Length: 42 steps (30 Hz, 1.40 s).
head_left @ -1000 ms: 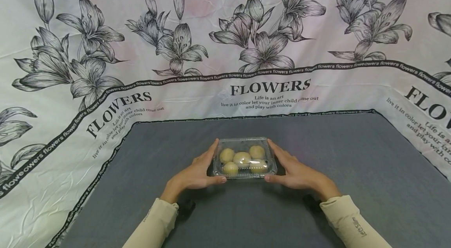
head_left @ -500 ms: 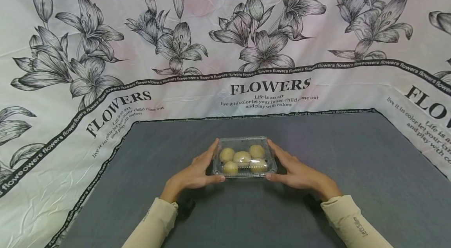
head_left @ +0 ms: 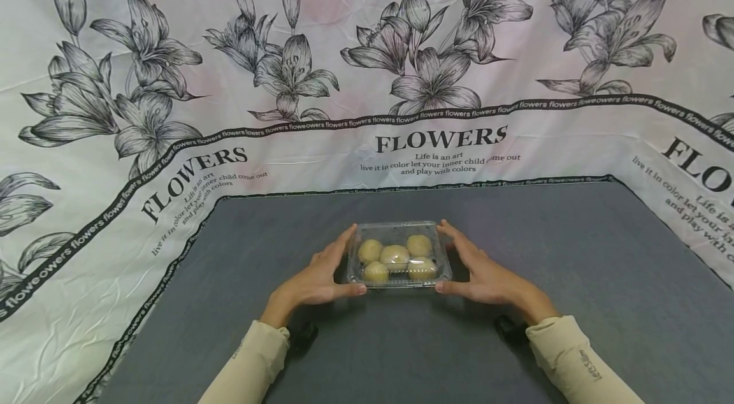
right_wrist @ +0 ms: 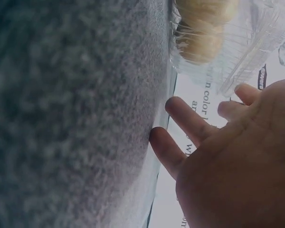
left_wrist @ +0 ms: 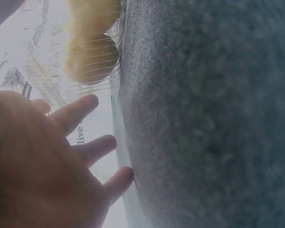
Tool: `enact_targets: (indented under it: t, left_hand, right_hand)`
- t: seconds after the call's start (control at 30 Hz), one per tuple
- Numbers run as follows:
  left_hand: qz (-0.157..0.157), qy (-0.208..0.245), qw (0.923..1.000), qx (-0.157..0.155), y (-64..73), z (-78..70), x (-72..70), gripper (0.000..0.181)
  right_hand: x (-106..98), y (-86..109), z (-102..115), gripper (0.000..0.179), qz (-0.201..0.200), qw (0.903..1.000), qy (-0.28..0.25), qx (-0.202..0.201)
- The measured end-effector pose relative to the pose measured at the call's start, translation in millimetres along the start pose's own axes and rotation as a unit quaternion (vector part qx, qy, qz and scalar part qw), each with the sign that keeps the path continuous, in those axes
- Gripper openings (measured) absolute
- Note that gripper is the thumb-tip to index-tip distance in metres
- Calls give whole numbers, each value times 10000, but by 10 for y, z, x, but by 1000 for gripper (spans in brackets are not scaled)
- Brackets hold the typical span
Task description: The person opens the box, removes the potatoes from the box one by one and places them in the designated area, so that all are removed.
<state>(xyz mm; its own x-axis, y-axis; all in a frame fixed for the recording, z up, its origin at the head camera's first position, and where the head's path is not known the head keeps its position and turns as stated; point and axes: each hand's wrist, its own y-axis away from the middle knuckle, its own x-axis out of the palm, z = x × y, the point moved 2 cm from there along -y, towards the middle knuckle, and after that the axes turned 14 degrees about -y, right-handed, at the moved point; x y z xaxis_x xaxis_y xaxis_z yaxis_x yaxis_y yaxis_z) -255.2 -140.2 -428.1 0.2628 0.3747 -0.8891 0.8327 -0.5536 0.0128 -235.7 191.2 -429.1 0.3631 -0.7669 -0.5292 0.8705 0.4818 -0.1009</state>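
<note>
A clear plastic clamshell box stands at the middle of the grey surface, its lid down. Several pale yellow round balls show inside; their exact kind is unclear. On the left, my left hand frames the box, thumb at its front corner and fingertips at its back corner. My right hand is spread beside the opposite end, thumb near the front corner, with a gap between fingers and box. Both wrist views show straight, spread fingers, those of the left hand and right hand beside the box.
The dark grey cloth covers the surface around the box. Behind and at both sides hangs a white curtain printed with lilies and lettering. Small dark devices show under the wrists, below the beige sleeves.
The right hand has shifted slightly right, its fingers coming away from the side of the box. The left hand and the box have barely moved.
</note>
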Motion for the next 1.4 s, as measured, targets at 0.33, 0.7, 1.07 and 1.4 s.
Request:
enact_targets:
  t: [0.33,0.7,1.07,1.4]
  left_hand:
    - [141,250,9996,-20,17,22,26,110]
    - [275,270,9992,57,11,33,29,110]
    - [287,322,9989,186,-11,41,-1,108]
    - [298,221,9991,219,-33,55,-8,110]
  right_hand:
    - [12,-48,-44,104,44,9999,-128,-22]
    - [-3,-12,-42,99,185,9996,-191,51]
    - [-32,8,0,90,307,9974,-538,358]
    - [-48,-10,-21,95,340,9974,-474,434]
